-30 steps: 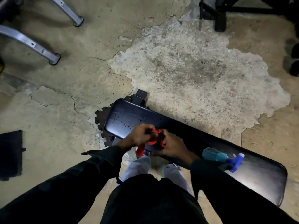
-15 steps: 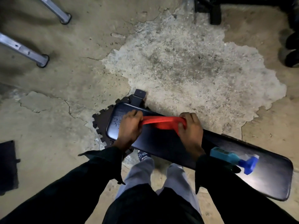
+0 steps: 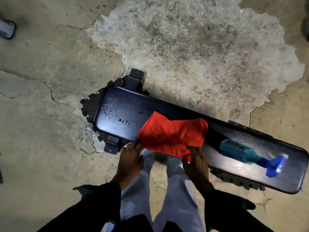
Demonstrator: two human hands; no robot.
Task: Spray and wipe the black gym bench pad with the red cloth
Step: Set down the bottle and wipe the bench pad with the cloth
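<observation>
The black gym bench pad [image 3: 120, 113] lies diagonally across the floor, with spray droplets on its left end. The red cloth [image 3: 172, 133] is spread open over the pad's middle, its near edge hanging over the front side. My left hand [image 3: 132, 158] pinches the cloth's near left corner. The near right corner is gripped by my right hand [image 3: 197, 163]. A teal spray bottle [image 3: 242, 151] with a blue trigger head lies on its side on the right part of the pad.
The bench stands on black interlocking foam mat pieces [image 3: 87, 108] over cracked concrete floor [image 3: 184, 47]. A grey metal frame foot [image 3: 7, 29] shows at the far left edge. My legs in light trousers stand against the bench's near side.
The cloth was bunched between both hands, then stretched into a band over the pad's left end. Now it is unfolded flat, and both hands have pulled back to the near edge.
</observation>
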